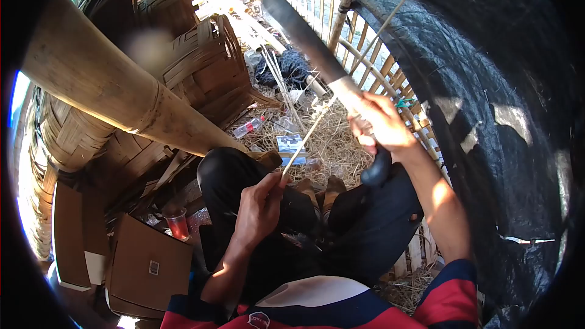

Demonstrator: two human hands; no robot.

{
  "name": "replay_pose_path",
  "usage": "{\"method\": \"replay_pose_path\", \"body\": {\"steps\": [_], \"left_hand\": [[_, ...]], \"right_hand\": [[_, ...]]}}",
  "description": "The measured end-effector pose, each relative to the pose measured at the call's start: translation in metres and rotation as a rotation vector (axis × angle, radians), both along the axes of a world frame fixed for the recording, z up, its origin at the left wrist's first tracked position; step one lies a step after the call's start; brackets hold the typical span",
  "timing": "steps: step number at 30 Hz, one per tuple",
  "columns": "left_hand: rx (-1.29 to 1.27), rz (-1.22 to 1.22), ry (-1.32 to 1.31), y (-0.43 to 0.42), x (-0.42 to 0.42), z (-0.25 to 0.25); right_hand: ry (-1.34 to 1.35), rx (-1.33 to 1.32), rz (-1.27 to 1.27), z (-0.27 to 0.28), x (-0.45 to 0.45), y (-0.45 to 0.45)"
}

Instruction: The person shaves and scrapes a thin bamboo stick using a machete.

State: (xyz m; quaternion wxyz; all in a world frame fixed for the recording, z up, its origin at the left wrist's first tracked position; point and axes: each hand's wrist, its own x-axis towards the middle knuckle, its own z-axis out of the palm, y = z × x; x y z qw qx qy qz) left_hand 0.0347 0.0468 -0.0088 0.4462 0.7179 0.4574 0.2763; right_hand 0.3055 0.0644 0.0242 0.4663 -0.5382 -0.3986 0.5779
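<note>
My left hand (261, 206) is closed round the lower end of a thin pale stick (309, 136), just above my left knee. The stick slants up and to the right, passing behind the knife and on toward the dark sheet. My right hand (379, 123) grips a large knife (306, 38) by its dark handle, whose rounded end shows below the fingers. The blade points up and to the left, with its lower part near the stick. Whether blade and stick touch, I cannot tell.
A thick bamboo pole (140, 100) crosses the left side before woven baskets (198, 64). Cardboard boxes (149, 268) and a cup of red liquid (178, 224) stand lower left. A dark sheet (487, 128) hangs right beside a bamboo fence (385, 64). Straw (341, 152) covers the ground.
</note>
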Motion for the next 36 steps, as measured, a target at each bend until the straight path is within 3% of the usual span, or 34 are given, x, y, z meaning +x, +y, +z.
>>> {"method": "replay_pose_path", "body": {"steps": [3,6,13,15,17,21,25,32,36], "left_hand": [[0.025,0.0,-0.004,0.001,0.004,0.003],[0.044,-0.021,-0.024,0.006,0.01,0.002],[0.032,-0.011,-0.062,0.008,0.012,0.003],[0.017,-0.007,-0.05,0.011,0.019,0.001],[-0.009,0.0,-0.024,0.011,0.02,-0.001],[0.001,0.01,-0.045,0.007,0.017,-0.001],[-0.026,0.013,-0.066,0.007,0.025,-0.003],[-0.114,-0.111,-0.1,-0.01,0.02,-0.002],[-0.253,-0.178,-0.071,-0.018,0.027,0.009]], "right_hand": [[0.027,0.032,-0.068,0.0,-0.004,0.005],[0.007,-0.11,0.205,0.003,-0.022,-0.007],[0.107,-0.088,0.072,-0.001,-0.017,0.004],[-0.069,-0.15,0.261,0.001,-0.027,-0.004],[-0.066,-0.107,0.287,-0.001,-0.027,-0.001],[0.003,-0.13,0.107,0.003,-0.022,0.002],[-0.103,-0.142,0.279,0.001,-0.03,-0.005],[-0.009,-0.045,-0.069,0.011,-0.018,0.01],[0.092,-0.018,-0.141,0.009,-0.006,0.011]]}}
